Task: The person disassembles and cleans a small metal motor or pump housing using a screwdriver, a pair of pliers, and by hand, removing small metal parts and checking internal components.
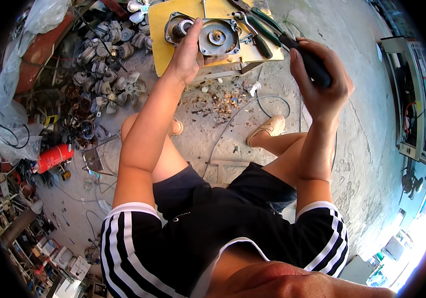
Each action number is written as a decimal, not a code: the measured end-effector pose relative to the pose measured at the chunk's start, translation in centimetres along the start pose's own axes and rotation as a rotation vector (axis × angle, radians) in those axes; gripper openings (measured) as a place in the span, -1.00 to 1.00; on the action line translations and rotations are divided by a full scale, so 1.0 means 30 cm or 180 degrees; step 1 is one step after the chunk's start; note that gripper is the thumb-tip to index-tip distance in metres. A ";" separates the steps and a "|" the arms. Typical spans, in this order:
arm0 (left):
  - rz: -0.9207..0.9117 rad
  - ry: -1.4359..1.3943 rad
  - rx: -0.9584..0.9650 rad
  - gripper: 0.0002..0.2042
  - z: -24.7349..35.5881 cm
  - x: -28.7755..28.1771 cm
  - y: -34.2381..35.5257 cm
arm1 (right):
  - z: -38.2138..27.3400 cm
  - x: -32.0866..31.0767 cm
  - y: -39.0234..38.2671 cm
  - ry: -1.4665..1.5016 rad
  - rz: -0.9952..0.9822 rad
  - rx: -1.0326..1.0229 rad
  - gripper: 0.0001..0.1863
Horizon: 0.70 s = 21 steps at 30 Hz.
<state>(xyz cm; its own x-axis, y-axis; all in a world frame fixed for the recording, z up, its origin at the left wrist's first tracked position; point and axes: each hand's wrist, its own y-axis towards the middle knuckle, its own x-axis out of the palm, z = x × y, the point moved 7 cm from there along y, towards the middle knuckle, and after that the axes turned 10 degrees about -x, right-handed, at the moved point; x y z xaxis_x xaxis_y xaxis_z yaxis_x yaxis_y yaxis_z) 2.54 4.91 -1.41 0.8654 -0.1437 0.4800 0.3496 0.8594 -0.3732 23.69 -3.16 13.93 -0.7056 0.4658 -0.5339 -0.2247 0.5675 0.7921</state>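
My left hand [186, 58] grips the left part of a metal housing [217, 47] on a yellow board [158, 22]; its thumb lies beside a silver ring [183, 27] around a dark round part. The housing has a round recess with a rusty centre. My right hand [324, 74] is closed on a black-handled tool [317, 67], held to the right of the board; its tip is hard to make out. Between my hands lie green-handled pliers [265, 30], a dark-handled tool [260, 44] and small metal tools beside the housing.
Several old motor parts and fan blades [111, 87] are piled at the left, with a red cylinder [53, 158] and plastic sheeting. Cables [277, 99] and scraps lie on the concrete floor below the board. A metal-framed unit [409, 94] stands at the far right.
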 end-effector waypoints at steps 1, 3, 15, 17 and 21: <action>0.0012 -0.0009 -0.0042 -0.50 -0.005 -0.004 0.001 | 0.027 0.009 -0.008 0.0018 -0.0042 0.0185 -0.79; 0.0042 -0.0028 -0.0127 -0.50 -0.024 -0.017 0.005 | 0.058 0.025 -0.017 0.0005 -0.0091 0.0448 -0.79; -0.0179 -0.0021 -0.0609 -0.52 -0.067 0.035 -0.001 | 0.110 0.066 -0.042 0.0278 -0.0319 0.1128 -0.76; -0.0133 -0.0065 -0.0612 -0.51 -0.071 0.040 0.004 | 0.102 0.059 -0.038 0.0293 -0.0254 0.1081 -0.77; -0.0363 -0.0272 -0.0717 -0.48 -0.084 0.017 0.038 | 0.081 0.009 -0.032 0.0479 0.0214 0.0880 -0.79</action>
<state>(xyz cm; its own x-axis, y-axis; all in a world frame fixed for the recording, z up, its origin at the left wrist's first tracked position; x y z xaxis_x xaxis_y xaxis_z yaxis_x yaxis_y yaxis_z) 4.30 4.58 -3.60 0.7857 -0.1831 0.5909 0.5226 0.7077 -0.4754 25.34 -1.93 12.30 -0.8087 0.4147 -0.4171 0.0024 0.7115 0.7027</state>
